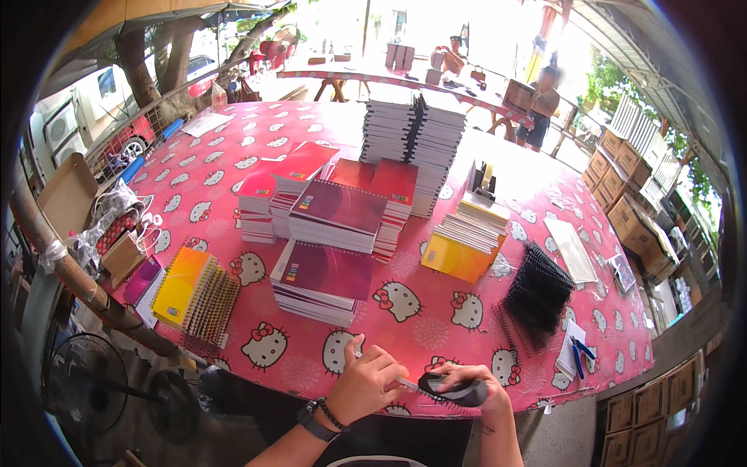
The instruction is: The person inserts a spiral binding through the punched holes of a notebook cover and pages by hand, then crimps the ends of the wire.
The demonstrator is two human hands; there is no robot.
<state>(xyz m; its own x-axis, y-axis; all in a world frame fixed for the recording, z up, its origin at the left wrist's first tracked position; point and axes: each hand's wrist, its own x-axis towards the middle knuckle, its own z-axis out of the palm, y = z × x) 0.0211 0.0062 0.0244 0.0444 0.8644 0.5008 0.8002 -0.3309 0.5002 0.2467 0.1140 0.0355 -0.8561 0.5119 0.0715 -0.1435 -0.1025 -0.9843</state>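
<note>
Near the table's front edge, my left hand (369, 379) is closed, its fingers round a thin pale-edged piece (406, 383), seen edge-on and perhaps a pad of paper. My right hand (484, 387) grips a dark, glossy, curved piece (447, 389) close beside it. What looks like a row of black wire loops shows under that dark piece; its exact kind is hard to tell. Beyond my hands stand purple-covered notebooks (323, 272) in a stack. A pile of black binding wires (537, 288) lies to the right, with blue-handled pliers (580, 356) on a small spiral pad (568, 350).
Yellow notebooks (187, 288) stand at the left, more yellow ones (459, 253) right of centre. Red notebooks (303, 163) and tall white stacks (412, 140) rise behind. A tape dispenser (484, 183) sits further back. Cardboard boxes (642, 233) line the right; two people are beyond.
</note>
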